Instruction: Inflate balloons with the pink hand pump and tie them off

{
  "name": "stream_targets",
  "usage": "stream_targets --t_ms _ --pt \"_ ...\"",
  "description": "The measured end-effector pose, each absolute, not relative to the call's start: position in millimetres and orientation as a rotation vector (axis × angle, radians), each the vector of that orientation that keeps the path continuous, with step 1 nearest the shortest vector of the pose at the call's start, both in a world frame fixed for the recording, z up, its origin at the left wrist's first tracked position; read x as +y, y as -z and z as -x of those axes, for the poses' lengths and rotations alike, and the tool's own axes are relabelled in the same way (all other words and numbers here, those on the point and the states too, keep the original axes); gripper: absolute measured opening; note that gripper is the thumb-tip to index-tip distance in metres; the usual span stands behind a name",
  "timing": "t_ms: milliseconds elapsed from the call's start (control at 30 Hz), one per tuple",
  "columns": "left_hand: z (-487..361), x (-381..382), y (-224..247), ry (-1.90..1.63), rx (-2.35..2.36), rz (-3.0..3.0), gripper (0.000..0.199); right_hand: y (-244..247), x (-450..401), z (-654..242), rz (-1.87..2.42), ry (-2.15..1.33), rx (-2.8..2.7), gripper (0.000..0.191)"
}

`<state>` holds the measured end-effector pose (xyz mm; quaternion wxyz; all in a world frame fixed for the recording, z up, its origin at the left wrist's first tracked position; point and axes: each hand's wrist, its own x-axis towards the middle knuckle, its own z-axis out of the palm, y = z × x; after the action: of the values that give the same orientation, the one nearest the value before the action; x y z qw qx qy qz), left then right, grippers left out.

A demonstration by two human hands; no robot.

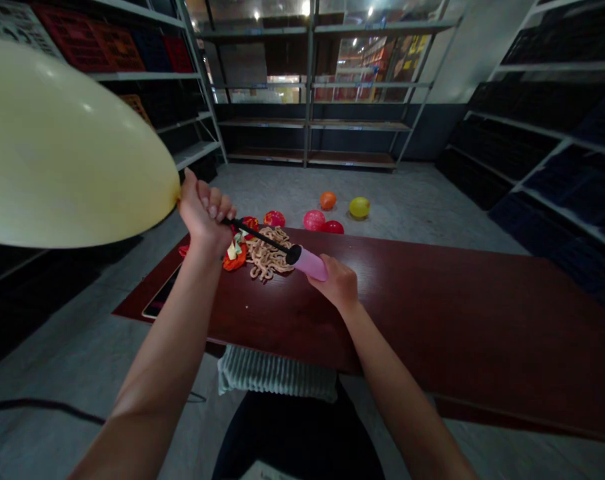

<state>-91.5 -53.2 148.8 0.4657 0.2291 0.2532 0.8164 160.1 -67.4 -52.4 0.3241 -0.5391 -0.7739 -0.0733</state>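
Observation:
A large pale yellow balloon fills the upper left, its neck at my left hand. The fingers of that hand are wrapped round the balloon's neck and the far end of a hand pump. The pump has a pink body and a black rod that slants down to the right over the table. My right hand grips the pink body at its near end. Beneath the rod lies a heap of beige, string-like balloons, with red, orange and pale green deflated balloons beside it.
The dark red table stretches to the right. A phone lies at its left edge, partly behind my left forearm. Inflated balloons, one of them yellow, sit on the floor beyond. Metal shelves stand around; a ribbed grey-green cushion is below.

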Motion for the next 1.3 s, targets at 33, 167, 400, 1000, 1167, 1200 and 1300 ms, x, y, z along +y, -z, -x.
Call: stream_targets --t_ms 33,167,400,1000,1167,1200,1300 --pt "80 -49 -154 -2.003 0.620 -0.592 0.063 53 -67 -163 1.434 0.168 -1.989 0.043" --pt "32 -26 -167 -1.962 0.632 -0.663 0.063 57 -65 -174 1.507 0.123 -1.849 0.045" --pt "-55 0 -129 -1.757 0.712 -0.712 0.058 55 -61 -178 1.613 0.104 -1.675 0.046" --pt "7 -20 -67 -1.869 0.709 -0.334 0.062 47 -61 -173 1.565 0.216 -2.064 0.036" --pt "44 -32 -69 -1.925 0.722 -0.316 0.067 47 -66 -172 1.533 0.262 -2.145 0.034" --pt "53 -34 -70 -1.939 0.722 -0.313 0.066 47 -67 -171 1.528 0.270 -2.161 0.034" --pt "80 -41 -75 -1.974 0.719 -0.283 0.062 46 -69 -169 1.507 0.289 -2.188 0.031"
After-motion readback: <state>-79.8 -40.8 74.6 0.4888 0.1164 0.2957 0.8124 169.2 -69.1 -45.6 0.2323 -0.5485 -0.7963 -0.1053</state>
